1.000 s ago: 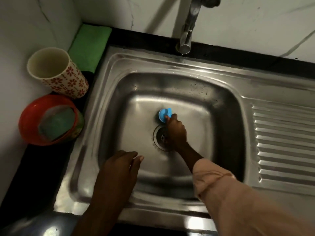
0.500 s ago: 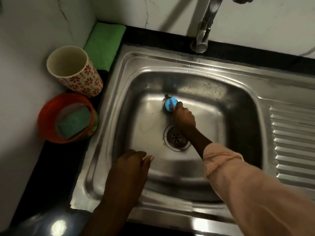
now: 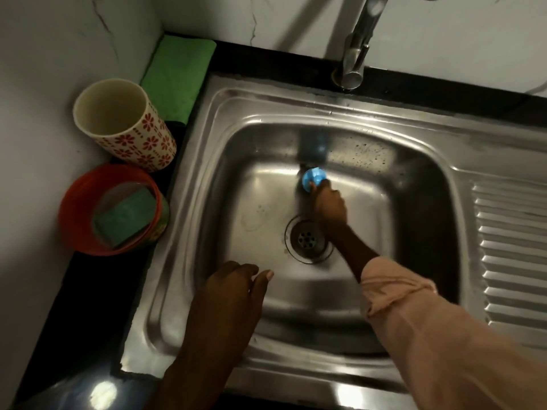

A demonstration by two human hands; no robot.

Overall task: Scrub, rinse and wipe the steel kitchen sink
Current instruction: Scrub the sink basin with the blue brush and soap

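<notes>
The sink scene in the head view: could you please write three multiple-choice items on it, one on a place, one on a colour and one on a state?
1. Where does the blue scrubber sit?
A. In the sink basin, beyond the drain
B. On the ribbed drainboard
C. In the red bowl

2. What colour is the folded cloth in the back left corner?
A. Yellow
B. Green
C. White

3. What is the left hand doing?
A. Gripping the tap
B. Holding the floral cup
C. Hanging over the sink's near edge, holding nothing

Answers: 1 A, the right hand holds the scrubber against the basin floor, on the far side of the drain. 2 B, the cloth beside the sink is plainly green. 3 C, its fingers are loose, with nothing in them.
</notes>
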